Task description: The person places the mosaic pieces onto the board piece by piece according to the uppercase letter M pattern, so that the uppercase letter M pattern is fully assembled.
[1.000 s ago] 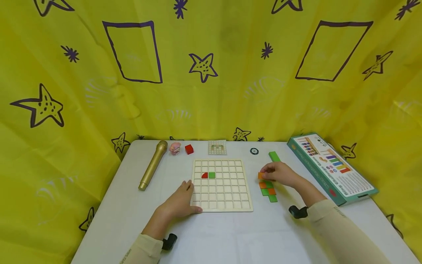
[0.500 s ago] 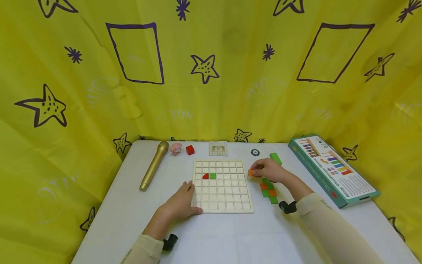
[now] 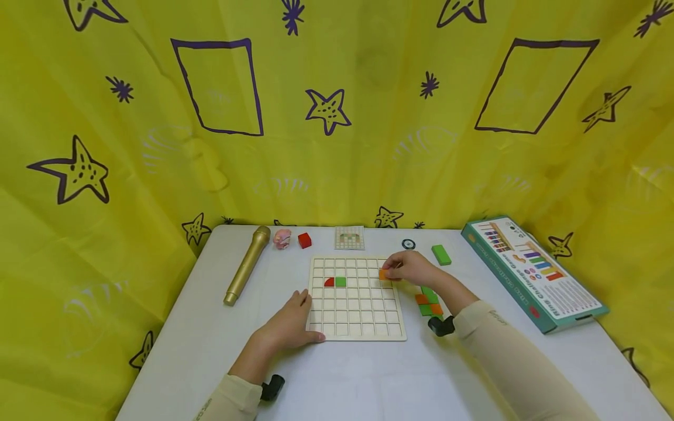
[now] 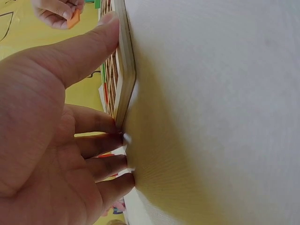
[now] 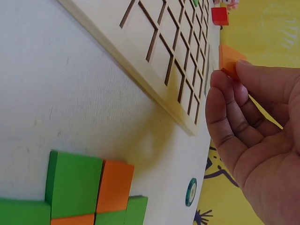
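A pale wooden grid board lies on the table. A red rounded tile and a green square tile sit side by side in its cells. My left hand rests at the board's near left corner; in the left wrist view its thumb presses the edge, and fairly straight fingers touch the adjoining side and table. My right hand pinches an orange square tile between thumb and fingertips, above the board's right part. Several green and orange tiles lie together right of the board, partly hidden by the right wrist in the head view.
Behind the board lies a pattern card. A gold microphone, a pink figure and a red block are at back left. At right are a round token, a green block and a game box.
My right hand has carried the orange tile leftward from the pile, over the board's right edge. The left hand and the board have stayed in place.
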A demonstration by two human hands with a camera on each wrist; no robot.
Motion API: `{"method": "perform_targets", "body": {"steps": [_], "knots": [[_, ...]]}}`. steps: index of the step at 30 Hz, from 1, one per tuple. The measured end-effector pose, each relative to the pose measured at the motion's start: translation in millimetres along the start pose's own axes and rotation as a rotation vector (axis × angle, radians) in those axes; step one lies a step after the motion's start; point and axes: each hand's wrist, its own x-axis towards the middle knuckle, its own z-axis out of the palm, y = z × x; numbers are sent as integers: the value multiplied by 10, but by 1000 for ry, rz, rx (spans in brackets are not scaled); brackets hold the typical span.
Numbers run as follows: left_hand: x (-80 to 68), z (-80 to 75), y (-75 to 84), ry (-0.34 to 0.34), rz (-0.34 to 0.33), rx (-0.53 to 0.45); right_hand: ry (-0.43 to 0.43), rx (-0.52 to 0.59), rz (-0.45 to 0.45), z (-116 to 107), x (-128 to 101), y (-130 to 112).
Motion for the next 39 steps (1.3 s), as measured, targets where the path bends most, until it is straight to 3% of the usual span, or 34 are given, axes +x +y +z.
{"method": "perform_targets", "body": {"steps": [30,39], "knots": [[6,-24,19,-7,-4,0,-46,-61,-82,327,375,-172],[-3,-18,25,-4,-14,-6,-56,-49,-60,419,448,-184]]}}
